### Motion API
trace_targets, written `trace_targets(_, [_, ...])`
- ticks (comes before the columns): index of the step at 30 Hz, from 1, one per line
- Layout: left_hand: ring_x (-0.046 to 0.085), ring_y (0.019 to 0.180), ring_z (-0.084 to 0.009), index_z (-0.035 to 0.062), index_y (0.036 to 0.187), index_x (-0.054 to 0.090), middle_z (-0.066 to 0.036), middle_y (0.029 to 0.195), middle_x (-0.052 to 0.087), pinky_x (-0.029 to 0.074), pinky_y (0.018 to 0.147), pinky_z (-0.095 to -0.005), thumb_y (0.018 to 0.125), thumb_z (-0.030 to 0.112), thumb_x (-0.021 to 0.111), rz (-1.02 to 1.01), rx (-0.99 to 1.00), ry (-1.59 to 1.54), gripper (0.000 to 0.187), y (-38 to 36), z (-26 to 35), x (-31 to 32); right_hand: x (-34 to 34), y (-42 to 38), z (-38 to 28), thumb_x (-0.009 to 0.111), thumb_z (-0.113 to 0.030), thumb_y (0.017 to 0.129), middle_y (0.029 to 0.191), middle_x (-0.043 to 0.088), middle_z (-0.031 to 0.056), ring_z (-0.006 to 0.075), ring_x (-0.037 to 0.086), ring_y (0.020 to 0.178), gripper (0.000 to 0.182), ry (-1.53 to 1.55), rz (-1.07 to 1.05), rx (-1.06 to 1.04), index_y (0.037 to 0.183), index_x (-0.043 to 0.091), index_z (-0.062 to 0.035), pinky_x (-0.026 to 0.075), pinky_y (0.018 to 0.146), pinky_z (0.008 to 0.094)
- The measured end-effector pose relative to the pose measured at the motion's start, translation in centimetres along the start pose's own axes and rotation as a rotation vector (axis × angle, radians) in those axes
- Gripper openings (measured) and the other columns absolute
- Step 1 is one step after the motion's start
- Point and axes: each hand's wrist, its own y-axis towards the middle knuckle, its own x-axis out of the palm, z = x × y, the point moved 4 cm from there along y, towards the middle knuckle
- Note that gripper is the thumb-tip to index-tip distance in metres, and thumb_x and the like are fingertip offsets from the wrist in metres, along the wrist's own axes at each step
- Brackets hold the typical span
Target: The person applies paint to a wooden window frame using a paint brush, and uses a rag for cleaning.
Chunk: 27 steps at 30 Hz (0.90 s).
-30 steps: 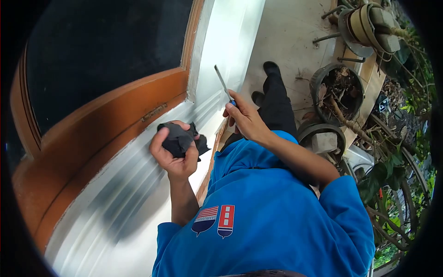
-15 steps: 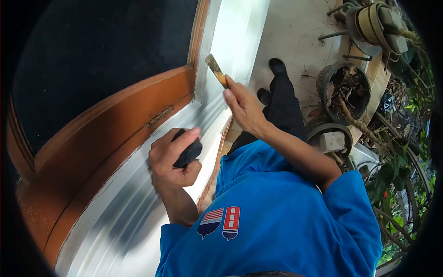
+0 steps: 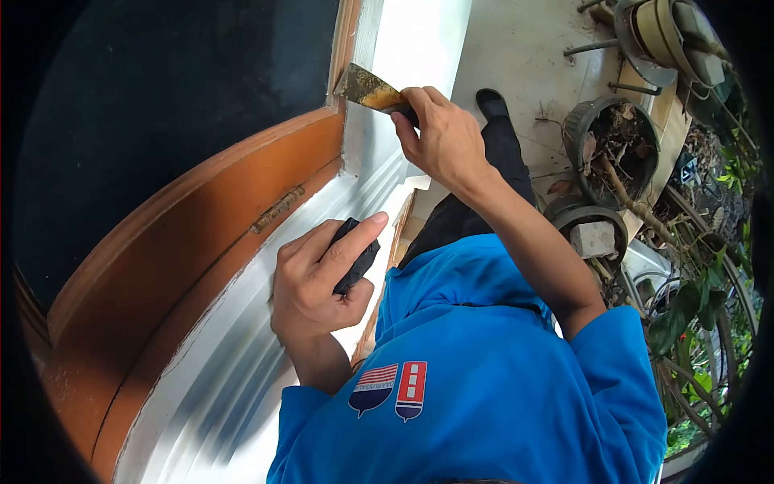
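Note:
My right hand [image 3: 447, 139] grips a putty knife [image 3: 372, 89] with a broad, stained metal blade. The blade's end lies at the edge of the brown wooden frame [image 3: 345, 50], beside the white-painted moulding. Lower down, my left hand [image 3: 313, 278] is closed around a crumpled black lump [image 3: 360, 262], with the index finger stretched along it; its material I cannot tell. That hand hovers over the white ridged moulding [image 3: 242, 387], near a worn metal hinge [image 3: 278, 210] on the brown wood.
A dark glass pane [image 3: 177, 105] fills the upper left inside the wooden frame. Potted plants stand to the right, among them a black pot [image 3: 574, 133] with dry leaves and another holding a grey block [image 3: 592, 240]. Pale floor tiles [image 3: 524, 48] lie beyond my legs.
My right hand has moved up and turned the putty knife, so its broad face shows and its end meets the wooden frame. My left hand has shifted slightly right with the black lump.

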Motion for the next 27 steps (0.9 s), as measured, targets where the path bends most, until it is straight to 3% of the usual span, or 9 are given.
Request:
trace_targets(7, [0.056,0.049,-0.0188,0.0067,0.129,0.064,-0.009,0.065,0.055,0.043,0.042,-0.0270,0.057,-0.005,0.059,0.021,0.000,0.006,0.073,0.0,0.0,-0.1,-0.1,0.6,-0.8,0.063,-0.023,0.093,0.093,0.067,0.0114,0.0321,0.068,0.068,0.024,-0.076,-0.030,-0.027,0.107,0.065,-0.0042,0.054,0.060,0.0404])
trace_targets(10, [0.056,0.049,-0.0187,0.0077,0.129,0.064,-0.009,0.065,0.055,0.044,0.042,-0.0268,0.058,-0.004,0.059,0.017,-0.009,-0.002,0.073,0.0,0.0,0.0,-0.8,0.8,-2.2,0.056,-0.019,0.094,0.095,0.066,0.0143,0.0322,0.069,0.073,0.022,-0.178,-0.115,-0.011,0.105,0.062,-0.0010,0.057,0.065,0.0420])
trace_targets(16, [0.056,0.050,-0.0177,0.0082,0.130,0.063,-0.008,0.065,0.055,0.044,0.043,-0.0267,0.057,-0.004,0.059,0.014,-0.007,-0.015,0.074,0.1,0.0,0.1,-0.8,1.0,-3.5,0.056,-0.022,0.096,0.091,0.065,0.0106,0.0324,0.068,0.069,0.023,-0.332,-0.026,-0.075,0.109,0.063,-0.0048,0.055,0.059,0.0415])
trace_targets(22, [0.055,0.050,-0.0175,0.0088,0.132,0.063,-0.007,0.065,0.054,0.043,0.043,-0.0288,0.056,-0.004,0.058,-0.013,-0.003,-0.011,0.077,-0.3,-0.1,0.1,-0.5,1.3,-3.2,0.060,-0.023,0.094,0.089,0.066,0.0131,0.0346,0.068,0.073,0.021,-0.262,-0.100,0.027,0.100,0.066,-0.0031,0.055,0.063,0.0435])
trace_targets(27, [0.054,0.050,-0.0185,0.0086,0.131,0.063,-0.007,0.064,0.052,0.042,0.042,-0.0289,0.056,-0.005,0.058,0.023,-0.011,-0.013,0.076,-0.1,-0.1,0.1,-1.2,2.7,-2.0,0.065,-0.022,0.090,0.086,0.067,0.0137,0.0368,0.067,0.075,0.020,-0.099,-0.143,-0.015,0.097,0.070,-0.0032,0.054,0.069,0.0448])
